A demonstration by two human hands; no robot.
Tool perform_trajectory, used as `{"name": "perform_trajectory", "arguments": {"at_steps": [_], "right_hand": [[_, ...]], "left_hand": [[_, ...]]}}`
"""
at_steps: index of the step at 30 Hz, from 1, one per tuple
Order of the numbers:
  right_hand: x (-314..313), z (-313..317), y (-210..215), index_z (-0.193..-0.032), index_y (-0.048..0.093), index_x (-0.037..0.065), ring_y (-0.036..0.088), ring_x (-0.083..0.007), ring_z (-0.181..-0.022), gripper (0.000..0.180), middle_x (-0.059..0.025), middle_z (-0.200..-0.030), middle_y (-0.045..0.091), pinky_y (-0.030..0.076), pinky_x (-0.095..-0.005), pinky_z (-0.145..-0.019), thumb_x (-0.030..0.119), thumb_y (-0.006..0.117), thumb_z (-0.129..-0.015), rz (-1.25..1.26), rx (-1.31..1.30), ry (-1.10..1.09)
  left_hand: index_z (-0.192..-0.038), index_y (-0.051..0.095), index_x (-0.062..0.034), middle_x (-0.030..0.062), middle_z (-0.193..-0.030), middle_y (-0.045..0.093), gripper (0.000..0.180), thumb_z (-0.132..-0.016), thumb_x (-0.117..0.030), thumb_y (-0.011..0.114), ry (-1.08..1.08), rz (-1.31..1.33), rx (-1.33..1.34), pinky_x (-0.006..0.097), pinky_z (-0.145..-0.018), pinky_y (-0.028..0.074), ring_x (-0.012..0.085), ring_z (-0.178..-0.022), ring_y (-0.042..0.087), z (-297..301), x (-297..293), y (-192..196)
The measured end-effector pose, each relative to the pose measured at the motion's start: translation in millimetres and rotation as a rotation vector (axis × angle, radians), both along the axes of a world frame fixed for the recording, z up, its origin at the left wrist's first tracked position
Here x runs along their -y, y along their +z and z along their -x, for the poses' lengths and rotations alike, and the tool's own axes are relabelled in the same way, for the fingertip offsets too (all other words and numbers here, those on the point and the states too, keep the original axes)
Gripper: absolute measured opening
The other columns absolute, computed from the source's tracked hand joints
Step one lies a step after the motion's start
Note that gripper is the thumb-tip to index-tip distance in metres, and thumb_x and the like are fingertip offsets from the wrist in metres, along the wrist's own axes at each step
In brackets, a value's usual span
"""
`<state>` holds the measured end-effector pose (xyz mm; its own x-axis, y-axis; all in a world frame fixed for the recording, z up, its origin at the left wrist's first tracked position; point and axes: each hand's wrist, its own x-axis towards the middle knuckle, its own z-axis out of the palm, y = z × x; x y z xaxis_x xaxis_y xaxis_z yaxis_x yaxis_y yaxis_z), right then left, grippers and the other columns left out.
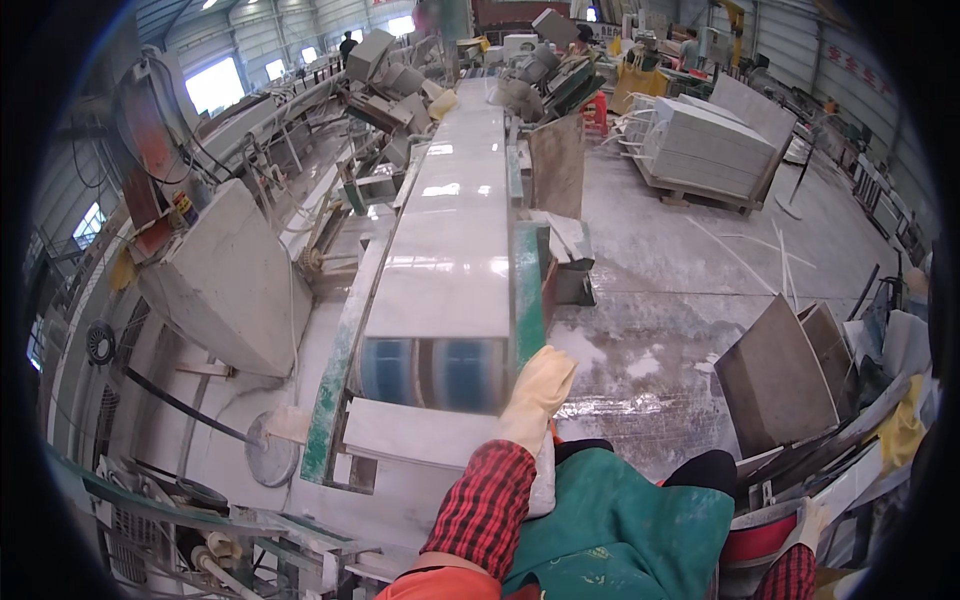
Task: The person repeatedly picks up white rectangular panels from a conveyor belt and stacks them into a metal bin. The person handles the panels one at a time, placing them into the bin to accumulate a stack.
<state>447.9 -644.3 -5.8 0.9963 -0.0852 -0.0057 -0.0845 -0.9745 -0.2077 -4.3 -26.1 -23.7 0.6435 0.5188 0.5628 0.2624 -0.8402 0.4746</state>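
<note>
My left hand (543,382), in a cream glove, is beside the green side rail (530,290) of a conveyor, its fingers curled closed. What is inside them, if anything, is hidden. A long glossy white slab (445,260) lies on the conveyor. Just before its near end is a blue-and-white striped roller or belt (470,372), and a white board (410,432) lies nearer to me. My right hand (814,522), low at the right, appears closed on the lower end of a white strip (848,490). That hand is small and partly hidden.
Brown panels (785,375) lean at the right above a heap of offcuts. A stack of white slabs (705,145) sits on a pallet farther back. Motors (405,80) flank the conveyor's far end. A tilted grey panel (228,275) stands left. Thin strips lie on the wet floor.
</note>
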Motion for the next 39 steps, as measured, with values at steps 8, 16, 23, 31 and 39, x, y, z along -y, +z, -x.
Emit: {"name": "perform_trajectory", "arguments": {"at_steps": [8,16,23,31,39], "right_hand": [[18,-50,22,-0.131,0.063,0.003,0.062,-0.0285,-0.115,0.064,-0.0137,-0.123,0.067,0.046,-0.0403,-0.099,0.036,0.075,-0.077,-1.162,0.064,0.014],[-155,27,114,-0.131,0.060,0.012,0.055,-0.0205,-0.115,0.061,-0.0030,-0.132,0.057,0.046,-0.0382,-0.098,0.039,0.080,-0.081,-1.550,-0.051,-0.060],[-315,79,86,-0.119,0.063,0.021,0.062,-0.0214,-0.100,0.053,0.0008,-0.117,0.063,0.059,-0.0406,-0.074,0.048,0.077,-0.075,-1.638,-0.636,-0.027],[-354,105,2,-0.128,0.062,0.023,0.057,-0.0252,-0.114,0.065,-0.0004,-0.127,0.063,0.051,-0.0483,-0.079,0.048,0.076,-0.069,-1.262,-0.955,-0.218],[-340,104,2,-0.133,0.062,0.024,0.056,-0.0252,-0.112,0.064,-0.0032,-0.128,0.062,0.048,-0.0491,-0.080,0.035,0.080,-0.072,-1.324,-0.997,-0.043]], "left_hand": [[-0.089,0.068,-0.0048,0.0136,-0.084,0.062,0.010,-0.090,-0.011,0.061,0.031,0.003,-0.032,0.045,-0.079,0.048,0.0362,-0.086,0.056,7,-1,-2],[-0.094,0.069,-0.0044,0.0134,-0.083,0.062,0.010,-0.090,-0.008,0.061,0.026,0.008,-0.096,0.045,-0.080,0.048,0.0366,-0.085,0.057,4,1,12],[-0.100,0.068,-0.0028,0.0141,-0.084,0.061,0.012,-0.091,-0.007,0.061,0.022,0.044,-0.074,0.045,-0.079,0.047,0.0377,-0.083,0.056,3,-2,8],[-0.100,0.066,-0.0009,0.0154,-0.086,0.061,0.012,-0.090,-0.003,0.061,-0.009,0.072,-0.106,0.046,-0.075,0.046,0.0382,-0.082,0.054,1,2,24],[-0.097,0.068,-0.0022,0.0137,-0.083,0.061,0.011,-0.090,-0.006,0.060,-0.001,0.011,-0.162,0.046,-0.072,0.045,0.0371,-0.083,0.054,-11,4,20]]}}
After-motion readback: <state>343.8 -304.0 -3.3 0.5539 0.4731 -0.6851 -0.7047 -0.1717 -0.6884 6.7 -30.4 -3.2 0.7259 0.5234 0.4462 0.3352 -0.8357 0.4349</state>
